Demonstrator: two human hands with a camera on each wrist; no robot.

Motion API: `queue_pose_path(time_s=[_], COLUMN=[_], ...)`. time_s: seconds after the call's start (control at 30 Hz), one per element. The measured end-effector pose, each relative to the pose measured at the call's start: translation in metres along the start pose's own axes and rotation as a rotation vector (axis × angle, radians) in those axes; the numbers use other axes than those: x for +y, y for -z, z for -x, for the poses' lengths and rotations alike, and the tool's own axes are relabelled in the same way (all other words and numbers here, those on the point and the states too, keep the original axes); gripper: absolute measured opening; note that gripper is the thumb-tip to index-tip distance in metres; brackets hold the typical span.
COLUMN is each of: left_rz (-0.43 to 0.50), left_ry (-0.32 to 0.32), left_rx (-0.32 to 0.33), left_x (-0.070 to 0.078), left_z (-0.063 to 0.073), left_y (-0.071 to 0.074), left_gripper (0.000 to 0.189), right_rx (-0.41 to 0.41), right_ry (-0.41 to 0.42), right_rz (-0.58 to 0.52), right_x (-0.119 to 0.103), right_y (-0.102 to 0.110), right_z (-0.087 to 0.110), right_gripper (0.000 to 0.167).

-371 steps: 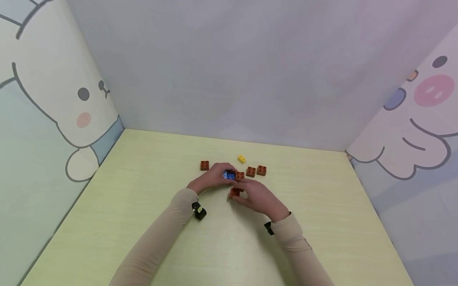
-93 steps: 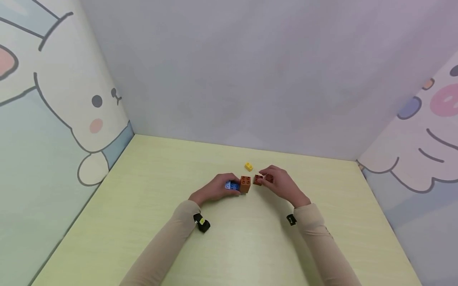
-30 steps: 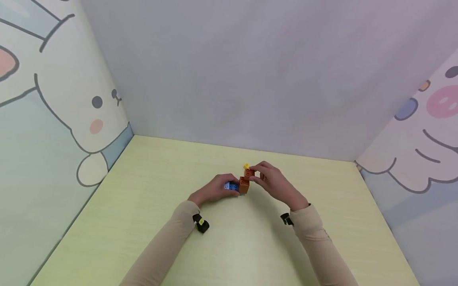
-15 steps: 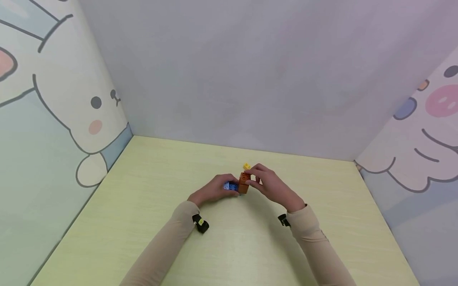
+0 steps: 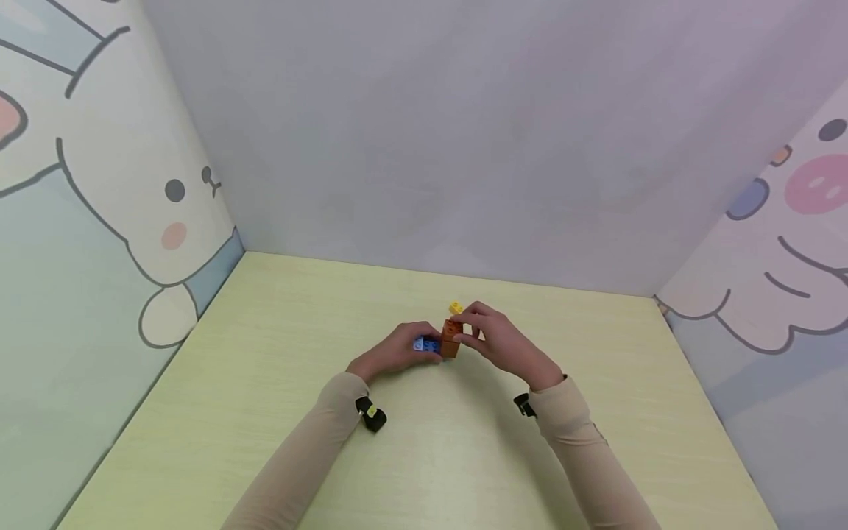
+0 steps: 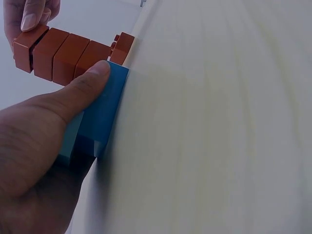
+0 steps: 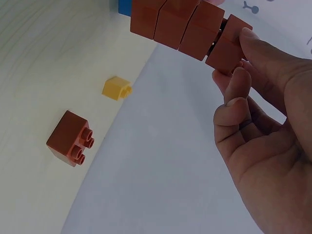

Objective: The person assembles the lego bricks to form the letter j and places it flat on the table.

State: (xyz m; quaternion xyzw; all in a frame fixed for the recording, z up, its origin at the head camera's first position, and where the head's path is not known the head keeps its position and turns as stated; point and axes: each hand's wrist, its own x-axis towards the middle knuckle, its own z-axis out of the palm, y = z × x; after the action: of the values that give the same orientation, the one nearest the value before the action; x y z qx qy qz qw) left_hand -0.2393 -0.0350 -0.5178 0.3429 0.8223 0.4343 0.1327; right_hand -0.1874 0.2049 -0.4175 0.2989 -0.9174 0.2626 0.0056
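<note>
My left hand (image 5: 397, 350) grips a blue toy building brick (image 6: 108, 105) and a lighter blue one (image 6: 72, 139) low at the table, thumb along the near side. Against the end of the blue brick stands a column of several reddish-brown bricks (image 6: 67, 57). With thumb and fingertips my right hand (image 5: 503, 344) pinches the topmost brown brick (image 7: 228, 48). In the right wrist view a narrow dark gap with studs shows between that brick and the one beneath it.
A loose brown brick (image 7: 68, 134) with its studs showing and a small yellow brick (image 7: 115, 87) lie on the pale table (image 5: 424, 456), beyond the column. A grey wall (image 5: 424, 147) rises at the back, with printed cartoon panels on both sides.
The brown bricks lay spread out 12.4 s ago. The right hand picked one up on the right and brought it left onto the column's top. The left hand has stayed on the blue bricks.
</note>
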Motion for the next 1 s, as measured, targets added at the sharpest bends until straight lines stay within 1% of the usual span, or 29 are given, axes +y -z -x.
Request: queue_pose_path(time_s=[0.13,0.27,0.43,0.6,0.73,0.87,1.0], left_rz=[-0.001,0.003,0.008,0.008,0.017,0.018,0.006], left_ry=[-0.002,0.008,0.019,0.018,0.011,0.015,0.012], left_rx=[-0.003,0.014,0.016,0.008,0.011,0.01,0.004], left_x=[-0.0003,0.0005,-0.0002,-0.0021,-0.0026,-0.0027,-0.0014], left_z=[0.0003,0.0003,-0.0002,-0.0009,-0.0014,-0.0013,-0.0006], left_y=[-0.0004,0.0007,0.0009,-0.0009,-0.0018,-0.0014,-0.0001], left_gripper=[0.037,0.037,0.037,0.038,0.036,0.036,0.038], right_rx=[-0.008,-0.014,-0.033,-0.054,-0.054,-0.056,-0.039], right_ry=[0.002,0.004,-0.015,0.005,0.021,0.016,0.016], right_rz=[0.008,0.016,0.038,0.082,0.099,0.094,0.11], right_x=[0.0011,0.0005,-0.002,-0.0039,-0.005,-0.0036,-0.0024], right_y=[-0.0007,0.0001,0.0019,0.0029,0.0038,0.0032,0.0011], right_z=[-0.0007,-0.0037,-0.006,-0.0065,-0.008,-0.0092,-0.0088], right_gripper=[0.03,0.03,0.031,0.03,0.029,0.027,0.025])
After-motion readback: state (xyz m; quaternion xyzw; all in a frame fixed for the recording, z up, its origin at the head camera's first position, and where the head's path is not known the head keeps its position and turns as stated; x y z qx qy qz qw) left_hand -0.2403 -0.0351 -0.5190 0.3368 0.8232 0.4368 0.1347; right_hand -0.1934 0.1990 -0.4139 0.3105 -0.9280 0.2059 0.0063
